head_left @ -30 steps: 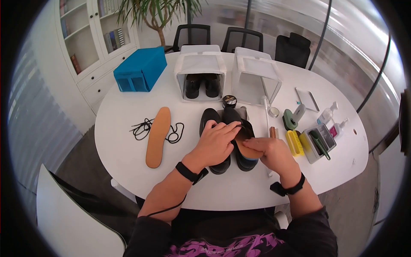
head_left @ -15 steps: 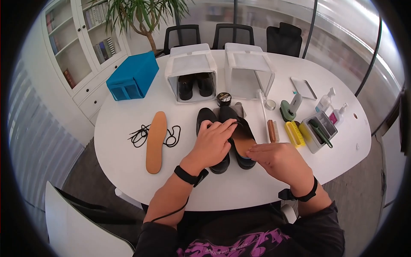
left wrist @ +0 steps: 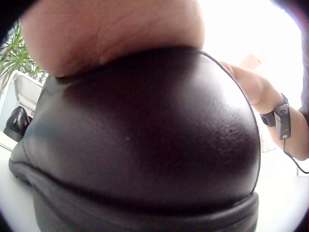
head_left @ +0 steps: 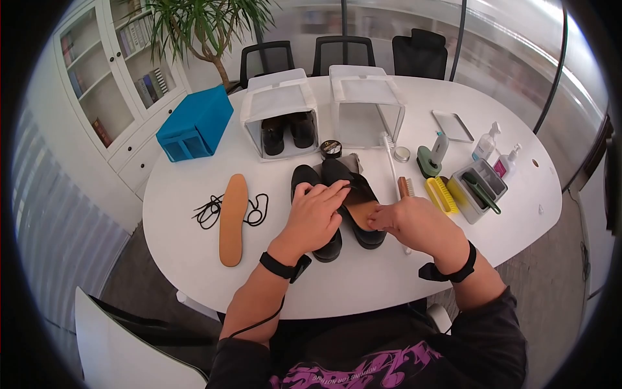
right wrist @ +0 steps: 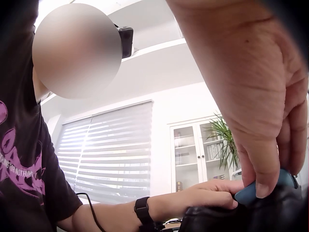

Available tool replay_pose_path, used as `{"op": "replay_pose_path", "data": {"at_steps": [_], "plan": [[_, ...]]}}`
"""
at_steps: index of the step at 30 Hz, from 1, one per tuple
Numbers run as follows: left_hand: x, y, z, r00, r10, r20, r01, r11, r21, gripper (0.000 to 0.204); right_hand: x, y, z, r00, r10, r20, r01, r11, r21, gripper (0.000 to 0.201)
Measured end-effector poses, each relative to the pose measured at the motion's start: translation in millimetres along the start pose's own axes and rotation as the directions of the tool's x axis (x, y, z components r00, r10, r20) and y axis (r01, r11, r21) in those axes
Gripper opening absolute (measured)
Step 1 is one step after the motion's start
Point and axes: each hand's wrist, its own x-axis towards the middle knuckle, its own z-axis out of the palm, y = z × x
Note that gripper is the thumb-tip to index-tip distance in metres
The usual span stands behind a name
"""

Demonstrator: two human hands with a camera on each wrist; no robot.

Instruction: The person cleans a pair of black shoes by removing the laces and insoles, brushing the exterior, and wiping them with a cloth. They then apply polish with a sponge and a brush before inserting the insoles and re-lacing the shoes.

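Observation:
A pair of black shoes stands side by side on the white table. My left hand (head_left: 314, 217) lies across the left shoe (head_left: 304, 178), its palm heel against the black leather in the left wrist view. Its fingers reach over and hold the opening of the right shoe (head_left: 369, 240). A tan insole (head_left: 360, 212) with a blue underside lies inside that shoe. My right hand (head_left: 418, 223) pinches its heel end; in the right wrist view the thumb presses on the blue edge (right wrist: 247, 194). A second tan insole (head_left: 233, 220) lies on black laces (head_left: 208, 211) to the left.
Behind the shoes are a polish tin (head_left: 331, 149), a white box (head_left: 278, 107) with black shoes inside, another white box (head_left: 366, 107) and a blue box (head_left: 196, 123). To the right stand a yellow brush (head_left: 440, 194), a wooden brush (head_left: 405, 188), a grey caddy (head_left: 478, 188) and pump bottles (head_left: 486, 141).
My right hand has gone from lying flat on the insole to pinching its heel end, and less blue edge shows. My left hand keeps its place on the shoes. The head view has shifted.

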Motion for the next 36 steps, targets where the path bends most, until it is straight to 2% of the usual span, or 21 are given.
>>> {"op": "replay_pose_path", "data": {"at_steps": [3,5,9,11,13,15,17,18,20,24,27,29,33,35,36], "plan": [[0.0,1.3,-1.3,1.0,-0.007,0.006,0.007,1.0,-0.002,0.057,1.3,1.4,-0.9,1.0,-0.011,-0.01,0.011,1.0,0.023,0.014],[0.5,1.4,-1.7,1.0,-0.013,0.006,0.013,1.0,-0.007,0.057,3.7,-2.2,-1.7,0.966,-0.023,-0.258,0.01,0.999,-0.054,0.013],[1.1,2.1,-1.5,1.0,-0.021,-0.005,0.021,1.0,-0.019,0.057,2.7,-0.6,-0.1,0.957,-0.04,-0.286,0.024,0.998,-0.06,0.009],[1.2,2.0,-1.3,1.0,-0.031,0.0,0.031,0.999,-0.032,0.057,-4.7,-1.1,1.0,0.995,0.003,-0.103,-0.014,0.995,-0.1,0.015],[1.2,0.9,0.0,1.0,-0.013,-0.023,0.013,1.0,-0.016,0.056,-5.8,1.3,8.9,0.996,0.0,-0.095,-0.008,0.996,-0.094,0.015],[0.9,0.2,1.0,1.0,-0.016,-0.016,0.016,1.0,-0.02,0.056,-4.2,5.5,15.5,0.996,-0.006,-0.089,-0.002,0.996,-0.092,0.015],[0.6,0.0,1.0,1.0,-0.017,-0.013,0.017,1.0,-0.021,0.056,0.1,9.8,17.0,0.979,-0.005,-0.203,-0.018,0.993,-0.112,0.018],[0.6,0.1,0.6,1.0,-0.021,-0.008,0.02,0.999,-0.028,0.056,2.5,9.5,15.0,0.979,-0.007,-0.205,-0.017,0.993,-0.114,0.018],[0.6,0.3,0.3,1.0,-0.022,-0.002,0.022,0.999,-0.034,0.056,7.8,8.2,10.2,0.999,0.033,-0.036,-0.039,0.988,-0.153,0.024],[1.2,0.9,-0.3,1.0,-0.026,0.001,0.026,0.999,-0.031,0.056,14.4,17.2,3.6,1.0,0.002,0.008,-0.001,0.991,-0.136,0.028],[0.5,1.3,-0.1,1.0,-0.025,0.004,0.025,0.999,-0.032,0.056,23.5,32.2,4.2,0.995,-0.04,0.094,0.051,0.992,-0.118,0.029],[0.3,1.8,0.2,1.0,-0.013,-0.004,0.013,1.0,-0.028,0.056,32.3,31.7,-4.6,0.956,0.001,0.294,0.009,0.999,-0.032,0.037],[0.8,1.9,-1.5,1.0,-0.023,0.019,0.023,0.999,-0.028,0.057,42.2,18.2,-13.6,0.928,0.075,0.365,-0.012,0.985,-0.173,0.044],[0.6,1.5,-1.3,1.0,-0.018,0.02,0.018,0.999,-0.027,0.058,44.5,20.9,-11.0,0.941,0.009,0.338,0.046,0.987,-0.153,0.026],[0.5,1.4,-1.1,1.0,-0.017,0.019,0.017,0.999,-0.027,0.058,46.5,20.7,-9.3,0.942,0.01,0.337,0.045,0.987,-0.153,0.026]]}}
